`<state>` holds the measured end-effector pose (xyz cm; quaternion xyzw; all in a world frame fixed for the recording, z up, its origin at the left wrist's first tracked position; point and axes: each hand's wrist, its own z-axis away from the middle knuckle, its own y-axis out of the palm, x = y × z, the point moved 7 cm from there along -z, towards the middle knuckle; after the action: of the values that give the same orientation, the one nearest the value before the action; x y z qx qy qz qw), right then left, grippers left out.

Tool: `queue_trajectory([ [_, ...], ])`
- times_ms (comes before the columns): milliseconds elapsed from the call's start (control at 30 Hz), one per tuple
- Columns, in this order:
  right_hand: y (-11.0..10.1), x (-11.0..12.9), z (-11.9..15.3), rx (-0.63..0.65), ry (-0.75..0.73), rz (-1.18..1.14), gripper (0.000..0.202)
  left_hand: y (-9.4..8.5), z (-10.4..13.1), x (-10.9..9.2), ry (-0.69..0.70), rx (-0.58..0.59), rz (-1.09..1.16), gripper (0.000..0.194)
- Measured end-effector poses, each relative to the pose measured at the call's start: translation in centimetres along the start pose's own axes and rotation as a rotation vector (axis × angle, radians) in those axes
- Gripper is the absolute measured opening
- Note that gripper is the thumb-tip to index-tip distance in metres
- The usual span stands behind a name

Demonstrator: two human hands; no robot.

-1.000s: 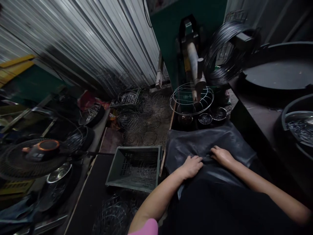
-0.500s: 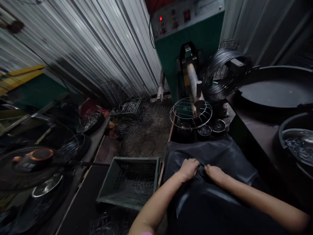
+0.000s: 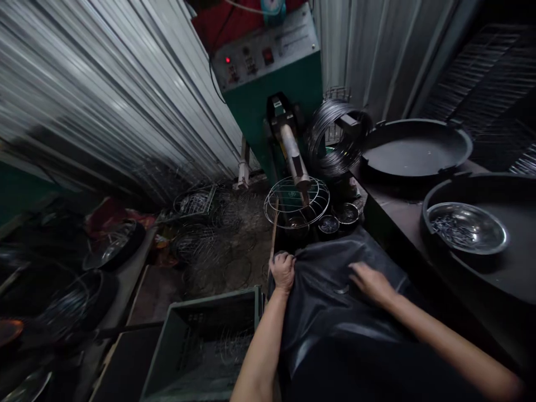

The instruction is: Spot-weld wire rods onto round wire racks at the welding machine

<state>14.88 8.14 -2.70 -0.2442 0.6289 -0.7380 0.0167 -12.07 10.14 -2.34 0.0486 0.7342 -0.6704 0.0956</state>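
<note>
A black, shiny apron [image 3: 330, 318] is spread over my lap. My left hand [image 3: 283, 272] is closed on the apron's upper left edge, near a wooden strip. My right hand [image 3: 372, 282] is over the middle of the apron, fingers loosely stretched out, with nothing visible in them. A small curved glint of metal [image 3: 341, 291] lies on the cloth just left of its fingertips. Beyond my hands, a round wire grid [image 3: 268, 209] hangs around the lower end of the metal arm [image 3: 293, 148] on a green machine [image 3: 247, 106].
A green plastic crate [image 3: 209, 301] with wire pieces stands at my left. Small bowls [image 3: 329, 224] sit under the wire grid. To the right are a wire coil [image 3: 335, 137], a large black pan [image 3: 416, 148] and a steel bowl [image 3: 481, 229] of small metal pieces.
My hands have moved apart: the left went leftward to the apron's edge, the right came away from the bunched cloth. The view has turned to the right.
</note>
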Motion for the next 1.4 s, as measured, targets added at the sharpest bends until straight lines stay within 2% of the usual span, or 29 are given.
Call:
queue_trajectory([
  [100, -3.7, -7.0, -0.6, -0.177, 0.298, 0.011, 0.039, -0.6, 0.4, -0.1, -0.002, -0.085, 0.012, 0.027],
  [133, -4.0, -9.3, -0.7, -0.187, 0.433, -0.076, 0.035, -0.7, 0.4, -0.1, -0.004, -0.093, 0.017, 0.027],
  [200, -3.7, -11.7, -1.2, -0.178, 0.518, -0.272, 0.028, -0.7, 0.5, -0.2, -0.010, -0.097, 0.027, 0.027],
  [300, -3.6, -11.8, -1.5, -0.240, 0.488, -0.388, 0.026, -1.0, 0.7, 0.3, -0.054, -0.123, 0.038, 0.026],
  [433, -6.2, -10.3, -0.2, -0.547, 0.368, -0.197, 0.029, -2.0, 0.7, 0.8, -0.108, -0.198, 0.018, 0.026],
  [467, -6.6, -10.2, 0.0, -0.586, 0.347, -0.145, 0.029, -2.1, 0.6, 0.7, -0.098, -0.199, 0.017, 0.026],
  [500, -6.7, -10.2, 0.0, -0.575, 0.343, -0.102, 0.028, -2.2, 0.4, 0.3, -0.083, -0.189, 0.017, 0.026],
  [633, -5.2, -10.7, -0.8, -0.332, 0.418, 0.063, 0.026, -2.1, 1.3, -1.9, -0.024, -0.121, 0.024, 0.032],
  [700, -5.0, -9.1, -1.0, -0.314, 0.347, 0.105, 0.026, -2.2, 3.0, -4.2, 0.117, -0.126, 0.071, 0.033],
  [767, -4.6, -5.6, -1.0, -0.280, 0.115, 0.044, 0.023, -2.0, 5.5, -7.3, 0.399, -0.098, 0.154, 0.027],
  [833, -3.3, -1.3, -0.5, -0.119, -0.146, -0.060, 0.020, -1.1, 8.6, -10.3, 0.703, 0.015, 0.212, 0.024],
  [867, -2.5, 0.5, -0.1, -0.011, -0.229, -0.084, 0.019, -0.4, 10.0, -11.2, 0.813, 0.092, 0.218, 0.025],
  [933, -0.6, 3.0, 0.8, 0.181, -0.271, -0.032, 0.018, 1.0, 11.8, -12.2, 0.924, 0.248, 0.185, 0.030],
  [1033, 1.5, 4.6, 1.6, 0.329, -0.222, 0.163, 0.022, 2.8, 12.5, -11.9, 0.917, 0.443, 0.089, 0.036],
  [1100, 2.4, 5.4, 2.0, 0.363, -0.220, 0.234, 0.026, 3.5, 12.4, -11.4, 0.871, 0.535, 0.039, 0.040],
  [1233, 3.7, 6.8, 2.3, 0.384, -0.171, 0.234, 0.027, 4.0, 12.1, -11.2, 0.812, 0.689, 0.012, 0.046],
  [1400, 4.0, 6.9, 1.7, 0.358, -0.080, 0.152, 0.026, 3.8, 12.1, -11.8, 0.826, 0.729, 0.051, 0.047],
])
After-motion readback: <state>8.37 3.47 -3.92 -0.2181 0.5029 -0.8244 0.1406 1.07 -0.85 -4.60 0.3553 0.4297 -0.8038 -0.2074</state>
